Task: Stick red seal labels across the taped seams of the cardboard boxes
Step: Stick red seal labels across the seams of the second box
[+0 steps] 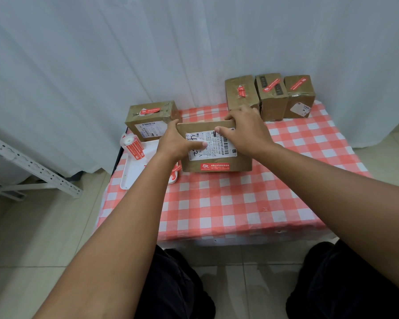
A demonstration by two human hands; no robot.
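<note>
Both hands gripping the box at mid-desk

Risk: box [215, 147] tipping or sliding on the desk [240, 203] cloth, creasing the red seal label [215, 167] along its near edge. Left hand [177, 143] is clasping the left side, thumb lying across the top; right hand [247, 128] is curling over the far edge.

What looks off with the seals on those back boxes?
On the leftmost back box the red seal is short and crumpled, lifting off the tape. The seals on the two boxes beside it lie flat. Both hands, left and right, grip the front box.
</note>
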